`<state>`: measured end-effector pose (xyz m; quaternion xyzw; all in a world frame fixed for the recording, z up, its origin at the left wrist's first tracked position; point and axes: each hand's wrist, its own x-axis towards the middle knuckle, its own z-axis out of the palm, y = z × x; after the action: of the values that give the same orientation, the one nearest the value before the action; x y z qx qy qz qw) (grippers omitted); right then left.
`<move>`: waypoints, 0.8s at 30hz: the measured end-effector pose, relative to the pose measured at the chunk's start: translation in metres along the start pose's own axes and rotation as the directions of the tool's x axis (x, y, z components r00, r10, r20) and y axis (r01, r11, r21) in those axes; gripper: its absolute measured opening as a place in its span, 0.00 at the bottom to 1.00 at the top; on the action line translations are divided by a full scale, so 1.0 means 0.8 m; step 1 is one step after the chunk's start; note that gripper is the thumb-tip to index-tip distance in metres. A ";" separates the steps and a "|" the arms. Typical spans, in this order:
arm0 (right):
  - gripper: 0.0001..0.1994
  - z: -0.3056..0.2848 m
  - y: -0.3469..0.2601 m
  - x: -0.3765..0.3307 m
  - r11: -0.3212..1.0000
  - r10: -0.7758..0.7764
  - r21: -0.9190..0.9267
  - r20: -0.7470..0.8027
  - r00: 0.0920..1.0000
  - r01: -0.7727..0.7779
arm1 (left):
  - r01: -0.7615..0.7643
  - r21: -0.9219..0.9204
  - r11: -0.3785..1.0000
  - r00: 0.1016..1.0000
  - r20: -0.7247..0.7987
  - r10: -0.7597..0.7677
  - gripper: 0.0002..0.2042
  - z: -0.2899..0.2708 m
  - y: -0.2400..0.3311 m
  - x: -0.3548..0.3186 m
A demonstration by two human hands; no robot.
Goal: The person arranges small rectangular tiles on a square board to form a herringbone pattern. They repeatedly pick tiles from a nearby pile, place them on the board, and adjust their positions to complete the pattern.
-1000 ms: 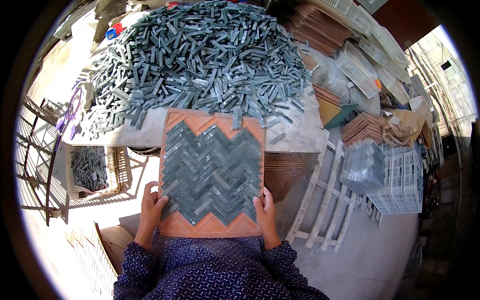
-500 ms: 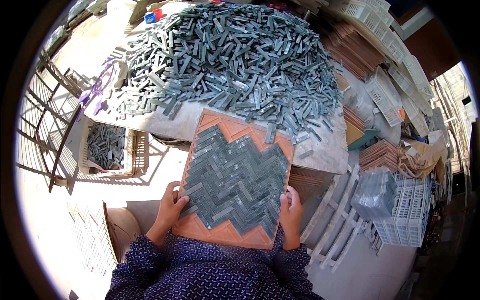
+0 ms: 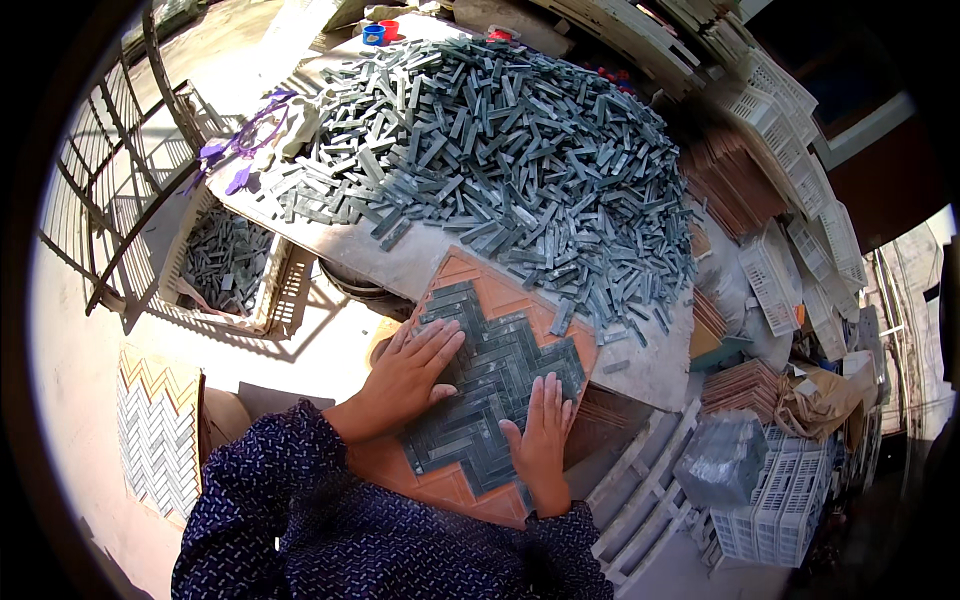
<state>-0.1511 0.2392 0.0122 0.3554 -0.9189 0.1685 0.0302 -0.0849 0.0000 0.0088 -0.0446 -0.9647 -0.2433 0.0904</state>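
Observation:
An orange tray [image 3: 465, 268] with a zigzag-edged border rests against the table's near edge, close to my body. Dark green stone strips [image 3: 488, 375] fill it in a herringbone pattern. My left hand [image 3: 412, 378] lies on the upper left part of the strips, fingers stretched out. On their right side, my right hand [image 3: 541, 440] is laid with fingers extended and thumb apart. Neither hand grips anything. Beyond the tray, a big heap of loose stone strips [image 3: 520, 160] covers much of the table [image 3: 345, 235].
At left stands a crate of strips [image 3: 262, 318] beside a curved metal rack [image 3: 105, 190]. Another filled tray [image 3: 158, 440] is at lower left. On the right are stacked orange trays [image 3: 735, 185], white plastic crates [image 3: 775, 515] and a slatted pallet [image 3: 640, 500]. Small cups [image 3: 374, 36] sit far back.
Both hands have let go of the tray's side edges and moved onto the strips, laid flat. The view has turned, so the tray appears tilted and slightly lower.

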 end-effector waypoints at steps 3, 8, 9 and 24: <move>0.37 0.017 -0.001 0.038 0.997 -0.075 -0.014 0.018 0.997 0.076 | -0.054 0.129 0.990 0.998 -0.021 0.057 0.36 0.017 -0.009 0.049; 0.38 0.047 0.005 0.068 0.994 -0.097 -0.051 0.016 0.995 0.098 | -0.051 0.191 0.980 0.997 -0.047 0.061 0.35 0.038 -0.018 0.077; 0.38 0.049 0.004 0.068 0.994 -0.095 -0.052 0.016 0.995 0.096 | -0.050 0.203 0.978 0.997 -0.051 0.062 0.34 0.038 -0.018 0.076; 0.36 0.052 0.010 0.063 0.995 -0.071 -0.070 0.053 0.996 0.074 | 0.161 -0.019 0.987 0.978 -0.130 -0.162 0.33 0.075 0.005 0.083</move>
<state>-0.1912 0.1981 -0.0207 0.3914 -0.9113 0.1251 0.0261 -0.1586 0.0350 -0.0279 0.0494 -0.9560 -0.2564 0.1334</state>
